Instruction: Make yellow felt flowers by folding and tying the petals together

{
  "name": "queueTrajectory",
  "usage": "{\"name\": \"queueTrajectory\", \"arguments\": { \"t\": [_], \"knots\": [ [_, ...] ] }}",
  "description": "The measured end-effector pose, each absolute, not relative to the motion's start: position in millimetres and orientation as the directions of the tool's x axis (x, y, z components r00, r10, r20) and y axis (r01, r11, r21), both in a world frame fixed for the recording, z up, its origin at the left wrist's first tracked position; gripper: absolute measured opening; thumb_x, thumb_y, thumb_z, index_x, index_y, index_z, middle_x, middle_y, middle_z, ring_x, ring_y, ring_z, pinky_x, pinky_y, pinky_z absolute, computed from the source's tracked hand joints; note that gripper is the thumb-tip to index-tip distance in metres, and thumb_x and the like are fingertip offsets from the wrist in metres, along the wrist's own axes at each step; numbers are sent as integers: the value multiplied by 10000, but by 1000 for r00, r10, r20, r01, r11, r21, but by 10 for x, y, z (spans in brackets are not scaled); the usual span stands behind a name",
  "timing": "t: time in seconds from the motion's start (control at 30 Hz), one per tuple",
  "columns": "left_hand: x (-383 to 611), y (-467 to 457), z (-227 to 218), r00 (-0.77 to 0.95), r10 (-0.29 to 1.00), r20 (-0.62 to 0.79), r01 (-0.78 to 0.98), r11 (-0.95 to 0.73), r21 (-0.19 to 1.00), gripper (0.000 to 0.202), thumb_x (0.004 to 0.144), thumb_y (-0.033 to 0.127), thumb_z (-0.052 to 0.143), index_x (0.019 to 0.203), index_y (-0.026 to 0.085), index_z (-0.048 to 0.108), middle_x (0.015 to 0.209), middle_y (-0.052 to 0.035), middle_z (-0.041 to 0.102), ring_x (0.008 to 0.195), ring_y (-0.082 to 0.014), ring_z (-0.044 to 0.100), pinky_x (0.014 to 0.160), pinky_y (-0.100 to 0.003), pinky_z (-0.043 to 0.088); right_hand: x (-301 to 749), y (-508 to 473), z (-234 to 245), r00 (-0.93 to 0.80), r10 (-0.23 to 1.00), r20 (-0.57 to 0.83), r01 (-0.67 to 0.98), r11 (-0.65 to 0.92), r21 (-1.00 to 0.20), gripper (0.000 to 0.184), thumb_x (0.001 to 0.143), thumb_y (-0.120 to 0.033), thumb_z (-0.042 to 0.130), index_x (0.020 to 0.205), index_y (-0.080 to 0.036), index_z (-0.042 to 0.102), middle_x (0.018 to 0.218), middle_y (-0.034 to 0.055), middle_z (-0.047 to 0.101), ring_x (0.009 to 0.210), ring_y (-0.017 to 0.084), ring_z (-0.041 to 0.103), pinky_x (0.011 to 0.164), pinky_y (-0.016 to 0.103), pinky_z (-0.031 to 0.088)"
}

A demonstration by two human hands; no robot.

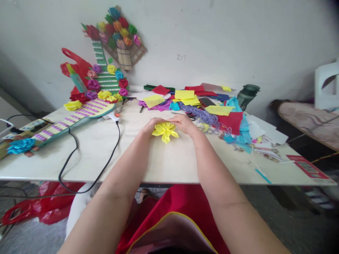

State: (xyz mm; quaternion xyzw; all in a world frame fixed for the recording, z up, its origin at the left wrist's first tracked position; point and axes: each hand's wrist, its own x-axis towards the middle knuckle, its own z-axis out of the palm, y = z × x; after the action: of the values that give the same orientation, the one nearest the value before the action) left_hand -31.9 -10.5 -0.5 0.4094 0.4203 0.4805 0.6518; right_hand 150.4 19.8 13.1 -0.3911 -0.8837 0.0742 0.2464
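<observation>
A folded yellow paper flower (165, 131) lies on the pale table (169, 162) between my two hands. My left hand (151, 126) curls round its left side with fingers closed on the paper. My right hand (182, 123) grips its upper right part, fingers bent over the petals. Both forearms reach out from the table's near edge.
Loose coloured paper squares (185, 96) and a purple string bundle (201, 114) lie behind my hands. A glue gun (112, 115) with a black cord (79, 155) sits at left, by a paper-flower decoration (79, 109). A green bottle (247, 93) stands far right.
</observation>
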Motion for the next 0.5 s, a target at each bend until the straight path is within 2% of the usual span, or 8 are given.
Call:
{"name": "queueTrajectory", "arguments": {
  "t": [0.1,0.27,0.5],
  "knots": [
    [-333,-78,-31,187,972,-145,-269,193,944,118,704,218,600,720,103,623,699,-123,690,610,-194,616,636,-327,485,1501,178,150,-565,741,362,680,667,-304,302,894,-249,562,1124,-312,747,967,43,729,884,175,639,767,268,482],
    [-363,-38,-73,177,978,-112,-201,148,968,137,694,251,659,717,121,623,653,-84,664,561,-179,605,609,-322,472,1502,161,152,-555,741,378,685,665,-296,293,899,-263,560,1113,-322,751,947,37,723,856,168,631,724,257,472],
    [-382,5,-126,178,981,-80,-214,118,970,144,632,253,702,633,135,620,583,-67,646,517,-165,579,545,-300,457,1491,117,193,-548,753,365,707,650,-279,294,892,-255,567,1108,-329,753,960,29,725,858,167,624,706,256,449]
  ]
}}
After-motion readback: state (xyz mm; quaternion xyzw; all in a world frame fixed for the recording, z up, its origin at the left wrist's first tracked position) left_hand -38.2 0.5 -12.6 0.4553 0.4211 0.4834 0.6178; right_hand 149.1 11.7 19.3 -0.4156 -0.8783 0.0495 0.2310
